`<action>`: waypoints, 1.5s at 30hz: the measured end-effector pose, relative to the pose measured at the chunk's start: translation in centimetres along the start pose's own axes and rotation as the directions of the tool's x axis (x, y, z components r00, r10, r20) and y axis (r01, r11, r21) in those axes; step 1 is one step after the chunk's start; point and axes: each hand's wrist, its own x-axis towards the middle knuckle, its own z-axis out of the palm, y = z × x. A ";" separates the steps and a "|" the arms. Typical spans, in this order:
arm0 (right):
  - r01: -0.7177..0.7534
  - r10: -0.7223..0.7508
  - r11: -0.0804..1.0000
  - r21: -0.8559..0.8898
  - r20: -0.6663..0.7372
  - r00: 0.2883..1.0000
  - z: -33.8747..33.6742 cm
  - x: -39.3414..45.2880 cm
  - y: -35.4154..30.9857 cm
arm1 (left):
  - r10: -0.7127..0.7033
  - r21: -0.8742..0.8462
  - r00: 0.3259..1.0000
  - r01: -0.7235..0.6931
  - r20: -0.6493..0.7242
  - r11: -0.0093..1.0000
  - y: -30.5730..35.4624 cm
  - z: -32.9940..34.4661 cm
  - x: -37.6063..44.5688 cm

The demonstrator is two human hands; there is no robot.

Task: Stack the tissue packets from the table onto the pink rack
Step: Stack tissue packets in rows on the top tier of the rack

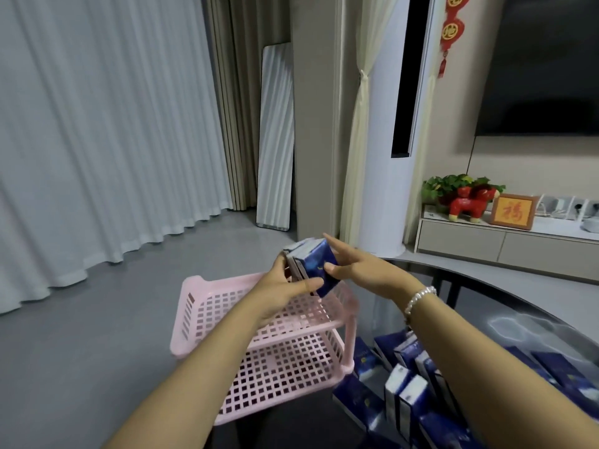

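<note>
Both hands were clamped on one bundle of tissue packets [313, 266], dark blue with white ends, held just above the far right corner of the pink rack [207, 306]. The left hand [285, 286] curled round the bundle's near-left side, thumb laid across its lower front; the right hand [353, 267] pressed the right face, its thumb on the blue wrapper and its fingers stretched along the top edge. A white bead bracelet [418, 298] circled the right wrist. The print on the held packets was too blurred to read. The rack's top tray lay bare beneath the hands, and the lower tray [285, 380] also showed only its perforated floor. To the right, on the dark glass table [518, 306], more tissue packets [408, 393] lay in a loose heap, their labels unreadable. Farther off, a low white cabinet [486, 241] carried a red horse figurine [470, 202], a leafy plant [453, 186] and a small frame [513, 211] bearing the golden character 福. A red hanging ornament [452, 30] with gold characters hung beside a dark television [547, 69].
</note>
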 end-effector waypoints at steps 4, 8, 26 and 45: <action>0.000 0.007 0.993 -0.116 0.058 0.998 0.2 0.6 0.7 | -0.069 0.185 0.997 0.071 -0.019 0.980 -0.8 -0.7 1.1; 0.081 -0.060 0.975 -0.205 0.105 0.993 0.3 0.9 1.4 | -0.017 0.392 0.999 0.028 -0.031 0.920 -1.2 -0.9 0.9; -0.024 0.033 0.954 -0.298 0.026 0.999 0.3 1.7 2.9 | -0.023 0.558 1.000 0.022 -0.006 0.830 -1.9 0.1 1.6; -0.071 0.070 0.977 -0.200 -0.008 0.997 1.5 1.8 3.6 | -0.025 0.635 1.000 0.024 -0.007 0.772 -1.4 1.4 1.2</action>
